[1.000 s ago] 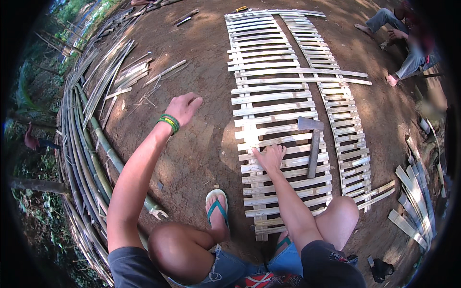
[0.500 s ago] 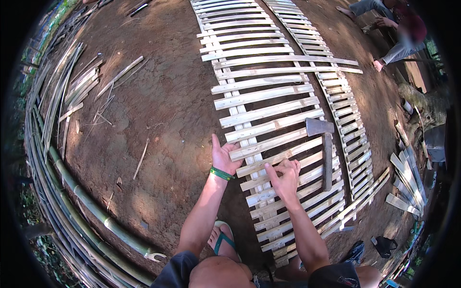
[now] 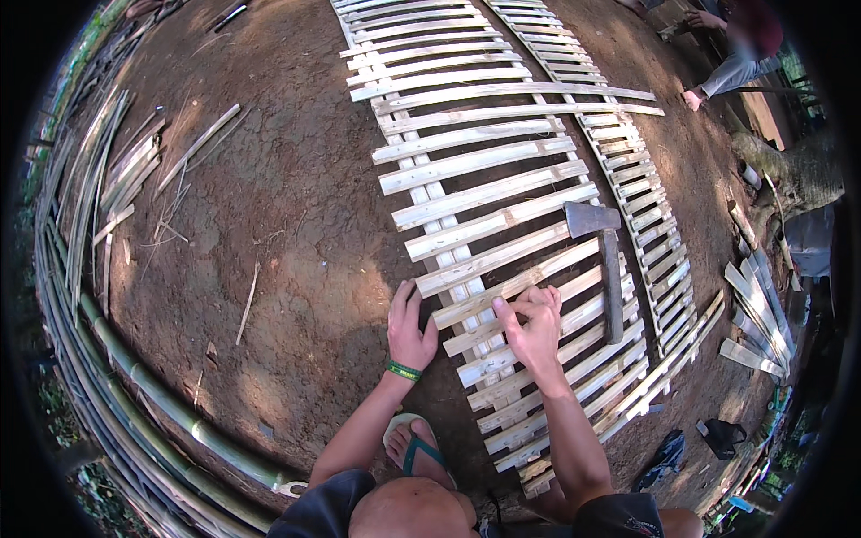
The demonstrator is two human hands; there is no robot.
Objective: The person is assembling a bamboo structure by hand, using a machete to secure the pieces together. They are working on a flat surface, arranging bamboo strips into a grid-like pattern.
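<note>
A long bamboo slat panel (image 3: 439,193) lies on the ground in front of me, its pale crosspieces set over lengthwise strips. My left hand (image 3: 411,334), with a green band at its wrist, is back-up at the panel's left edge, fingers stretched toward the slat ends. Over the slats, my right hand (image 3: 535,325) has its fingers curled in and the thumb against them; whatever they pinch, if anything, is hidden. Just right of that hand, a hammer (image 3: 611,278) with a dark metal head and wooden handle rests across the slats.
A second, narrower slat panel (image 3: 644,188) lies alongside on the right. Bamboo poles (image 3: 170,403) curve along the left, with split strips (image 3: 134,170) farther up. Another person (image 3: 740,45) sits at the far right, near a tree trunk (image 3: 798,179) and split bamboo pieces (image 3: 758,300).
My left hand has turned from palm-up at the slat ends to back-up, slightly farther left. The right hand keeps nearly the same place and curl. The view has shifted a little.
</note>
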